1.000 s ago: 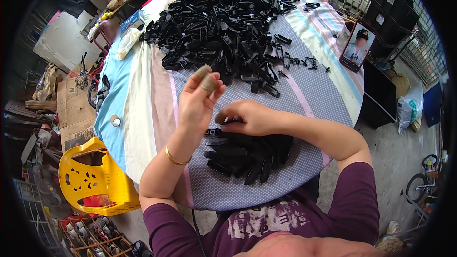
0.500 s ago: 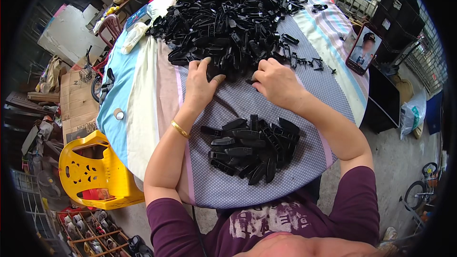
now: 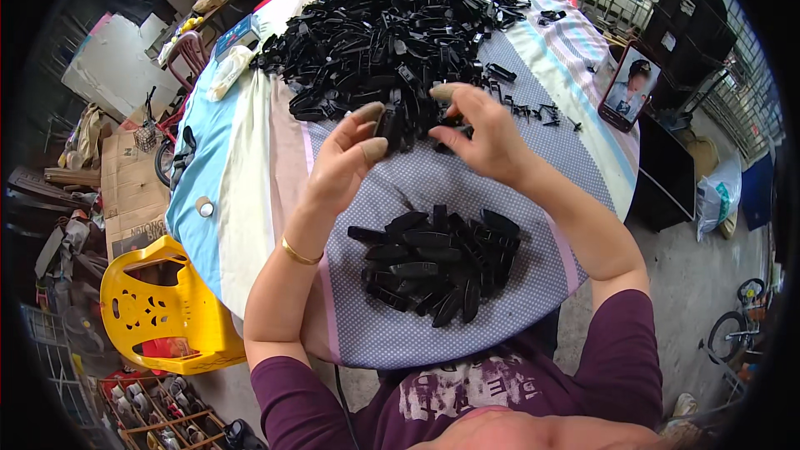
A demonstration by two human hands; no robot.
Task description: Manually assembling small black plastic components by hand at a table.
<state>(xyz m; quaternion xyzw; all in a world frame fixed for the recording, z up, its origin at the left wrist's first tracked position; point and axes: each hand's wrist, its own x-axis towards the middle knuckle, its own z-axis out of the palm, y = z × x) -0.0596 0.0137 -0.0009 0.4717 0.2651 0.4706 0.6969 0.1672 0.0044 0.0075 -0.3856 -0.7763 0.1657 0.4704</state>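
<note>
A large heap of black plastic clip-like pieces point(image 3: 375, 42) covers the far part of the cloth-covered table point(image 3: 292, 300). At its near edge, my left hand point(image 3: 343, 150) pinches one dark oblong piece point(image 3: 388, 127) between thumb and fingers; tan coverings show on the fingertips. Facing it, my right hand point(image 3: 482, 127) has thumb and forefinger spread, with nothing clearly between them. Its forefinger also wears a tan covering. Closer to my body lies a smaller pile of similar black oblong pieces point(image 3: 437, 258), several of them side by side.
Small black parts point(image 3: 546, 115) lie scattered right of the heap. A phone point(image 3: 631, 87) stands at the table's right edge, showing a person. A small round white object point(image 3: 205, 206) sits on the left, above a yellow plastic chair point(image 3: 167, 308). A white cloth bundle point(image 3: 229, 72) lies far left.
Both hands have pulled back slightly from the heap and lifted. The right thumb and forefinger have spread apart, and a black piece now shows at my left fingertips.
</note>
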